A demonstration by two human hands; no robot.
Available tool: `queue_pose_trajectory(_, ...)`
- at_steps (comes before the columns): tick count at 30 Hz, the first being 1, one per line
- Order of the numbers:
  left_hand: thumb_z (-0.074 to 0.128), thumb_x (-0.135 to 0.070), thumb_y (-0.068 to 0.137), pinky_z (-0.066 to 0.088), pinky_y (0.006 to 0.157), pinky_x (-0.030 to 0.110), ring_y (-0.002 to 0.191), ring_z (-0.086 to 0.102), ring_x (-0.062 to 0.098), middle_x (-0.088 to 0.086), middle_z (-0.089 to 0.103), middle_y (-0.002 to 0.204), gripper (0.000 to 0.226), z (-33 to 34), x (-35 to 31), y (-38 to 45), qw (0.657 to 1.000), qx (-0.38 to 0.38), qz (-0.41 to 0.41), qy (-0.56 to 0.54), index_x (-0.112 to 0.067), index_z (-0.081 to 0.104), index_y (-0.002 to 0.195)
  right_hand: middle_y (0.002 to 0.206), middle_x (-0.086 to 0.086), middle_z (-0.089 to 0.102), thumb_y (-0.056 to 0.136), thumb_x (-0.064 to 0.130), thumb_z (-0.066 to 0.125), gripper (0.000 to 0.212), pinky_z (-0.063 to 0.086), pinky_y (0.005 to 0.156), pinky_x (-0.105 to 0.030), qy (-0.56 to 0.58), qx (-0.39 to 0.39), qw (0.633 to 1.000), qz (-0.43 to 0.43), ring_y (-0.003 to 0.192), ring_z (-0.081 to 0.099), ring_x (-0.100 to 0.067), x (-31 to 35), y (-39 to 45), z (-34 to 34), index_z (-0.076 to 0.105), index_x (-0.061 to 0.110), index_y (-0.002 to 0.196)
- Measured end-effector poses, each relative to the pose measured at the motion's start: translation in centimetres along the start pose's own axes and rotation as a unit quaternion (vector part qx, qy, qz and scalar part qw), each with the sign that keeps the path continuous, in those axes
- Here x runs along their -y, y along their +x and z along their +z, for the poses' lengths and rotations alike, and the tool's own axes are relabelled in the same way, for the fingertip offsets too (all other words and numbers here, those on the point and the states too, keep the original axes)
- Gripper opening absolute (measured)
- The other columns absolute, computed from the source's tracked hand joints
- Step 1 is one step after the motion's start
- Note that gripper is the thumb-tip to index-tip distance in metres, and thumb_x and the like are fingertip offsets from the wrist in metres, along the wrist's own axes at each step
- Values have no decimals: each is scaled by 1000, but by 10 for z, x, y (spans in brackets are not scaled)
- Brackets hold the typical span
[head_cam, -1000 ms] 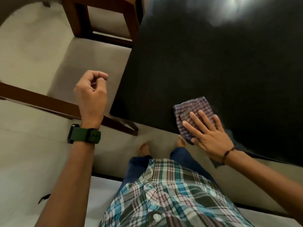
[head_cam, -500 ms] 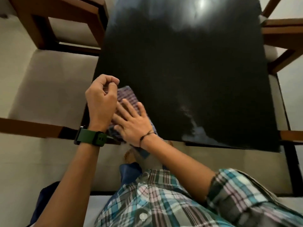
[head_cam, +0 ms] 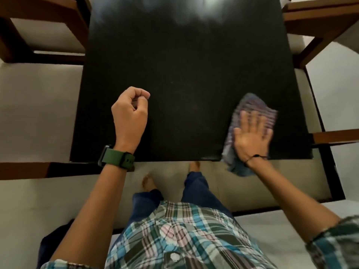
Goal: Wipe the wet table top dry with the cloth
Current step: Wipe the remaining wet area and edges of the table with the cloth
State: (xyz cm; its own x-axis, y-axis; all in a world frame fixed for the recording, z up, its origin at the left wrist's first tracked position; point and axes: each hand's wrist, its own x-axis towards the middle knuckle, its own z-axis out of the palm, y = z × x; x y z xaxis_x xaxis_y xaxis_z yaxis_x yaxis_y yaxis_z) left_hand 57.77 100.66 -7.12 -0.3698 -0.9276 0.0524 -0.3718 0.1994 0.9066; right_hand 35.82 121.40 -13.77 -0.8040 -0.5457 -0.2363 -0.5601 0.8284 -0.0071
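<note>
Table top point(head_cam: 184, 74): black and square, with a pale glare at its far edge.
Cloth point(head_cam: 250, 113): checked, lay near the table's near right corner, its lower end hanging over the near edge.
Right hand point(head_cam: 251, 136): pressed flat on the cloth, fingers straight and spread, blurred.
Left hand point(head_cam: 130, 115): hung above the table's near left part, fingers curled, grasping nothing; a green watch point(head_cam: 116, 158) sat on the wrist.
Chairs point(head_cam: 318, 26): wooden frames stood beside the table.

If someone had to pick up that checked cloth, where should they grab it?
Probably the corner of the cloth that hangs over the near edge of the table top, pinched from below and in front; the right hand presses the rest flat.
</note>
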Motion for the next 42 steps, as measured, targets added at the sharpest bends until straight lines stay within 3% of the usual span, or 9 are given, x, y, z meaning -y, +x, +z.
queue_pose_trajectory(3,47,-10,90,42,55,11,63,50,3,-1,58,82,15,7,-2,-3,1000,27,9,8,-18,60,89,157,-2,-15,96,48,18,60,-16,109,-54,-13,-2,985,-169,143,-16,-28,96,-32,17,-13,33,145)
queue_pose_trajectory(6,46,-12,89,48,67,17,77,58,6,0,61,89,15,10,-6,-2,999,33,20,18,-19,60,88,159,-4,5,92,50,16,60,-10,112,-58,-17,21,952,-306,144,-6,-29,179,-65,25,13,29,149)
queue_pose_trajectory(8,46,-14,89,47,69,15,79,57,2,-1,61,91,14,14,-11,-1,998,43,32,37,-21,58,88,157,-5,17,93,49,18,57,-4,113,-57,-36,12,936,-350,145,1,-30,192,-74,25,30,28,145)
queue_pose_trajectory(10,46,-14,90,45,68,11,78,55,-1,-3,59,92,14,19,-15,3,996,60,39,51,-21,58,89,157,-2,17,96,48,27,52,-2,114,-56,-33,-9,929,-367,145,3,-27,171,-72,28,29,32,145)
queue_pose_trajectory(14,46,-12,90,44,62,7,71,53,0,-4,58,92,15,32,-27,14,994,85,50,51,-19,60,92,157,3,1,94,49,26,57,-1,111,-58,-19,-27,963,-269,145,-4,-25,75,-63,30,9,38,147)
queue_pose_trajectory(18,47,-10,91,42,55,9,64,50,2,-1,58,89,16,45,-37,20,993,98,56,38,-16,61,94,157,5,-6,91,49,11,56,1,112,-56,-4,-7,996,-85,144,-8,-20,-38,-33,19,-6,41,144)
queue_pose_trajectory(25,47,-10,91,42,53,10,62,49,3,-8,55,82,15,47,-39,27,993,102,55,32,-18,59,93,159,-7,5,101,38,23,53,5,115,-53,60,-21,984,167,145,4,-28,-174,21,-11,7,27,150)
queue_pose_trajectory(33,47,-10,91,41,55,7,64,50,1,-9,55,83,14,51,-43,25,993,97,60,14,-16,59,95,159,-9,-1,101,35,27,56,-2,116,-47,4,-35,989,143,145,-3,-29,-124,7,-6,3,20,150)
queue_pose_trajectory(42,47,-10,91,41,58,6,65,50,0,-1,58,91,15,32,-38,25,996,64,54,23,-14,61,95,158,-8,-10,96,48,20,63,-14,110,-46,-28,-7,996,-80,144,-9,-29,32,8,7,-10,27,147)
